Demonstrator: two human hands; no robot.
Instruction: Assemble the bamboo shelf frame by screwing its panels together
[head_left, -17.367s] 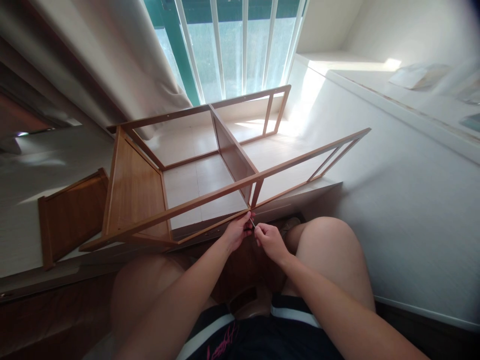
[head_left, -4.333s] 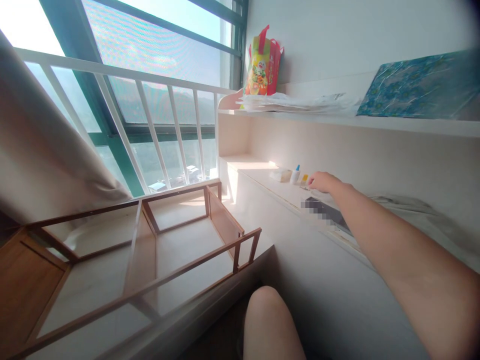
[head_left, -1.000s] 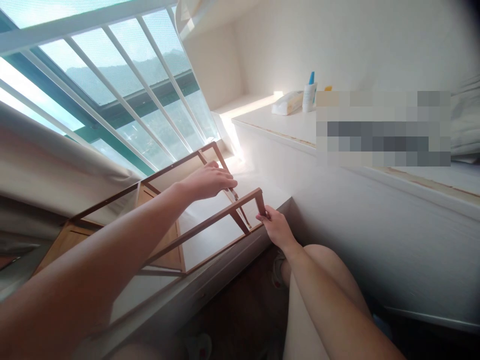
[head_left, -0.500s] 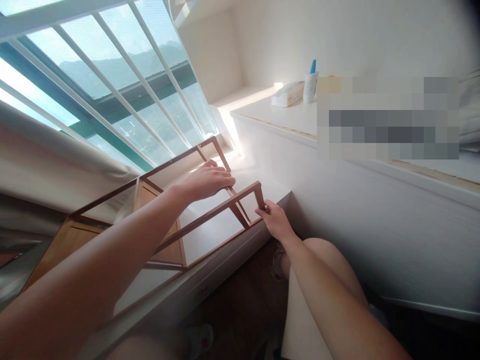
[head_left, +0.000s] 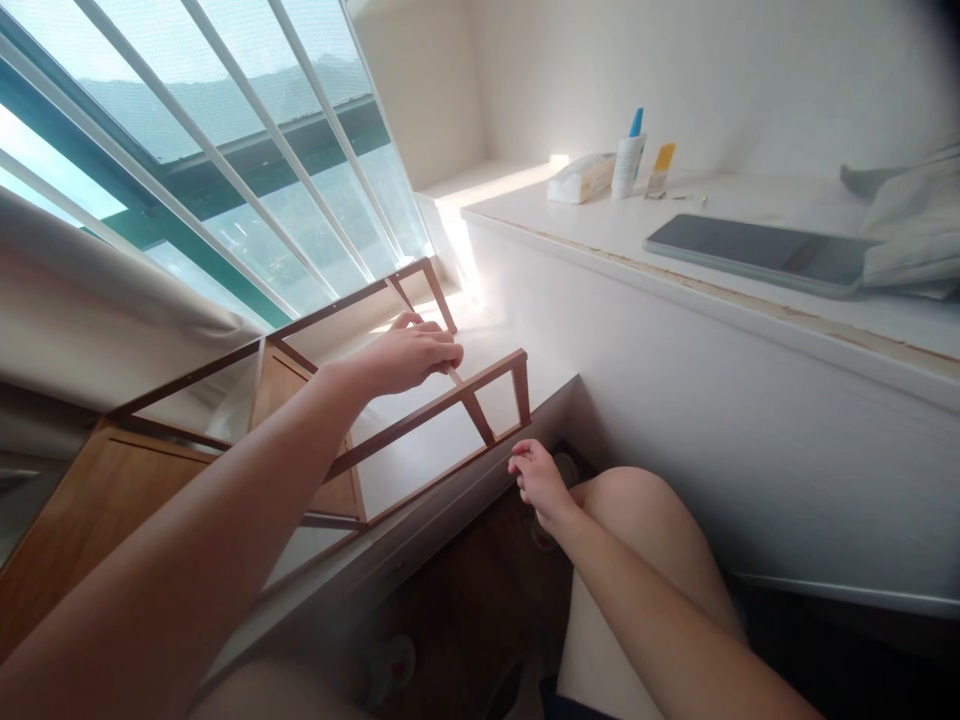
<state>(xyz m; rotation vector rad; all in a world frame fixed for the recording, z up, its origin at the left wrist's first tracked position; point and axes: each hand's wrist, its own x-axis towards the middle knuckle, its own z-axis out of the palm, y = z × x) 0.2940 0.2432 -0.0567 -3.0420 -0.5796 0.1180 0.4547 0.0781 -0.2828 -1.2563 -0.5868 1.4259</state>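
A brown wooden shelf rack (head_left: 405, 427) lies on its side along the white ledge, its slim legs pointing toward the wall corner. My left hand (head_left: 411, 356) is closed around a thin crossbar (head_left: 454, 376) between the rack's two side frames; the palm hides part of the bar. Just below the near leg ends, my right hand (head_left: 540, 482) is apart from the rack. Its fingers are curled together, and whether something small sits in them cannot be seen. Two wooden shelf panels (head_left: 142, 490) show at the left, partly behind my left forearm.
On the white counter (head_left: 750, 200) at the right are a tissue pack (head_left: 581, 178), a white bottle with blue tip (head_left: 626, 165), a yellow-topped item (head_left: 661, 170), a phone (head_left: 757, 252) and a cloth (head_left: 915, 220). A barred window (head_left: 247, 150) and curtain (head_left: 112, 300) border the left.
My right hand has let go of the near leg end and moved slightly down, away from the rack. My left hand stays on the crossbar. The view has shifted a little.
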